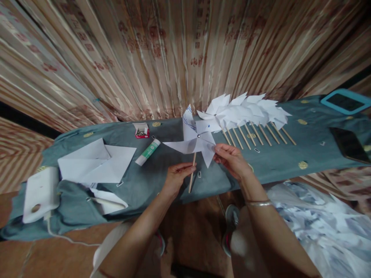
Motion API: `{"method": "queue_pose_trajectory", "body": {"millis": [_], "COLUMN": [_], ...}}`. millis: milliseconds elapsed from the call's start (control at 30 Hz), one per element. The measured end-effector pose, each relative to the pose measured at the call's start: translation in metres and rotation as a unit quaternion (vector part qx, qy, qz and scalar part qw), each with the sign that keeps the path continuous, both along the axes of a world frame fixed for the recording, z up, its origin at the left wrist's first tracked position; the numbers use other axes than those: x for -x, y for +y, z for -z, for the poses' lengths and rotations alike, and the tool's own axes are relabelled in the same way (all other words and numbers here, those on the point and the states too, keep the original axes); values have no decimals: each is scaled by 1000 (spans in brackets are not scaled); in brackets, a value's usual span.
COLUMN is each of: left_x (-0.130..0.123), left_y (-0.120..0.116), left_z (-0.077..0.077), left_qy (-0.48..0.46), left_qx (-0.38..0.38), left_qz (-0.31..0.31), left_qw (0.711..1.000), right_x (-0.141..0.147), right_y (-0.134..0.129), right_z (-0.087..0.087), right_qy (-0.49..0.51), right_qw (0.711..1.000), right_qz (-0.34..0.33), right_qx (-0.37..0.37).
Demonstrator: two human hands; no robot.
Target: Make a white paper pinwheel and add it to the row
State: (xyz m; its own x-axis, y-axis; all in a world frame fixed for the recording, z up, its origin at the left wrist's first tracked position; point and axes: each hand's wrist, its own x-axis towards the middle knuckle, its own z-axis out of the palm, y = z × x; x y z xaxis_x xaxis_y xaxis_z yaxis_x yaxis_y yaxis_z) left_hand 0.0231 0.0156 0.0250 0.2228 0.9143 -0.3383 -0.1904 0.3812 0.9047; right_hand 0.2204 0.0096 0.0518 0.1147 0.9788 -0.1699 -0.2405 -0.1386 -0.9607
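A white paper pinwheel (191,139) with a silver pin at its centre and blue marks on one blade is held up over the cloth-covered table (162,173). My left hand (179,177) is closed around its wooden stick, below the blades. At the right, my right hand (230,157) pinches the edge of one blade. Just beyond it, a row of several overlapping finished pinwheels (246,110) lies with the sticks pointing toward me. A green and white glue stick (148,152) and a small red box (142,131) of metal pins lie left of the held pinwheel.
White folded paper (95,162) lies on the left, near a white device (41,194) with a cable. A blue-framed tablet (346,101) and a dark phone (349,144) are at the far right. A bag of paper pieces (324,227) stands below, right.
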Motion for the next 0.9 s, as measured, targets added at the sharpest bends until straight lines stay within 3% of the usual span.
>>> {"method": "queue_pose_trajectory", "body": {"millis": [200,367,533,600,700,733,800,900], "left_x": [0,-2,0,1,1,1,0,-2], "left_y": [1,0,1,1,0,0,-1,-2], "left_z": [4,5,4,3,1,0,-1,0], "left_qy": [4,-7,4,2,-3,-5,-8,-7], "left_qx": [-7,-27,-31,-22,-8,-5,4,11], "left_qz": [-14,-3,-6,-8,9,18,34,44], "left_qw": [1000,1000,999,1000,1000,1000,999,999], "right_x": [10,24,2,-18,-41,-45,-46,-40], "right_y": [-3,-8,-17,-17,-12,-9,-4,-1], "right_z": [-4,-5,-14,-16,-14,-12,-8,-3], "right_qy": [51,26,-1,11,19,10,-15,-50], "right_qw": [998,996,989,996,988,980,974,980], "right_qz": [-27,-78,-150,-83,136,182,208,179], "right_qx": [28,22,10,-11,-70,-84,-91,-76]}}
